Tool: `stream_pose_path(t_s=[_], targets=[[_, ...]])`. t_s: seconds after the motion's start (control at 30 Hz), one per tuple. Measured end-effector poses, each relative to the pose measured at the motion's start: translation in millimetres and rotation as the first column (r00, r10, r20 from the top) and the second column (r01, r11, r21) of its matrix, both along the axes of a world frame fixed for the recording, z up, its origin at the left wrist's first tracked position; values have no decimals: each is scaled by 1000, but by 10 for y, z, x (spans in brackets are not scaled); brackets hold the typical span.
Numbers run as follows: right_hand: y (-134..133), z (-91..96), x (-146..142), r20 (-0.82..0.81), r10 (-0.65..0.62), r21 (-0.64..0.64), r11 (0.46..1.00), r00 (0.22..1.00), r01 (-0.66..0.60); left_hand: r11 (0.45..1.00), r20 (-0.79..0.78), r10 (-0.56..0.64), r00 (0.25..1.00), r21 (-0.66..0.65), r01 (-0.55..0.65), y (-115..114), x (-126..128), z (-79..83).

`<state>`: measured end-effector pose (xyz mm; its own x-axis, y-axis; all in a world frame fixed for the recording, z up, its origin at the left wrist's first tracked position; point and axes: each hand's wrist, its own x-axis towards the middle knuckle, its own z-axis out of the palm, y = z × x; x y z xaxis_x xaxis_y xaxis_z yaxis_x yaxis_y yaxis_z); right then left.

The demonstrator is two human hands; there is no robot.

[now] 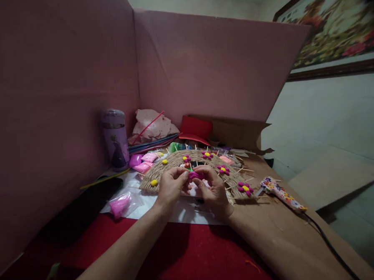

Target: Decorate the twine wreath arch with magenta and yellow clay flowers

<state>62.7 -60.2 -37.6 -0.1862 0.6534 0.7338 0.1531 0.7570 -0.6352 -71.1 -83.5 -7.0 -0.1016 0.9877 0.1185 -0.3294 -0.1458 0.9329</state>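
Observation:
My left hand (172,186) and my right hand (212,188) meet over the table, fingers pinched together on a small magenta clay piece (195,175). Just behind them lies a woven straw arch (172,162) with thin wooden sticks poking out around its rim. Magenta clay flowers with yellow centres (245,188) sit on the arch, along with plain yellow clay blobs (153,182). A floral-patterned glue gun (280,191) lies to the right of my right hand, its black cord running toward the near right.
Pink cardboard walls stand at the left and back. A purple tumbler (116,137) stands at the back left, next to pink clay packets (142,162). A bag of pink clay (121,204) and a black object (84,206) lie left. Red cloth (193,256) covers the near table.

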Motion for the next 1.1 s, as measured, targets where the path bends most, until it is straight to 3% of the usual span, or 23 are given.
stream_pose_path(t_s=[0.1,0.27,0.5,0.63,0.73,0.87,1.1], targets=[[-6,5,-2,-15,11,15,1000,1000,-11,998,-31,29,999,-47,-30,3,5,1],[-1,3,12,9,15,37,999,1000,-15,998,-92,-63,994,-22,61,-8,-11,3],[-13,19,22,79,32,-83,996,996,-25,1000,-89,-19,996,-9,19,1,0,3],[-3,16,27,39,-8,-36,999,999,10,1000,-44,18,999,-8,-18,15,-11,-8],[14,-5,36,24,-40,-81,996,999,42,998,-66,43,997,40,-41,15,-15,-8],[20,-26,46,-4,-37,-167,985,999,35,992,-154,1,988,127,19,6,9,-23],[-9,-15,51,-7,-12,-151,988,1000,11,972,-432,142,891,231,-43,-22,32,-45]])
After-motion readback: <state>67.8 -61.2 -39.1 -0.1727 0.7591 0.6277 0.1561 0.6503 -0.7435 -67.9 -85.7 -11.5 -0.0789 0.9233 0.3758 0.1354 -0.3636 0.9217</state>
